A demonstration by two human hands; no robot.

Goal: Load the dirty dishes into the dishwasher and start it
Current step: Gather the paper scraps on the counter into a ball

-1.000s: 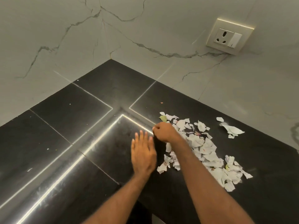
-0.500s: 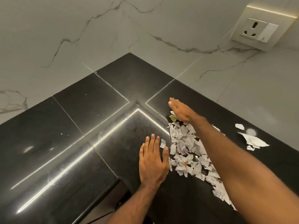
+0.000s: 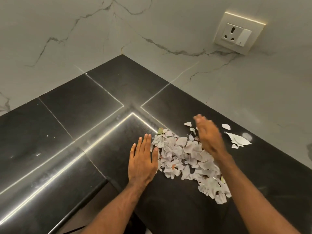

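2 hands over 1 black countertop [image 3: 67,115], set in a corner betw. 2 marble-look walls. L hand [image 3: 142,161] lay palm-down, flat on the counter. Its fingers were straight, close together and gripping nothing. Its thumb side touched the left edge of 1 pile of torn paper scraps [image 3: 182,157].

R hand [image 3: 208,137] was at the pile's far right side, blurred. Its fingers looked stretched out & loose, w/ nothing pinched as far as visible. Couldn't tell if it touched the paper.

Pile ran diagonally toward the R forearm, w/ too many bits to count. 1 greenish bit [image 3: 160,130] sat at its far tip.

Apart from the pile lay 4 loose scraps:
- 1 small scrap [image 3: 187,123] just left of the R fingertips
- 1 second small scrap [image 3: 226,126] right of that hand
- 1 big scrap [image 3: 238,140] near it
- 1 tiny scrap [image 3: 234,146] just beside the big one

1 pale smudge [image 3: 247,136] lay by the big scrap. Right wall had 1 socket plate [image 3: 239,32] w/ 1 three-hole outlet & 1 switch.

Dishes & dishwasher: not in frame, couldn't tell where.
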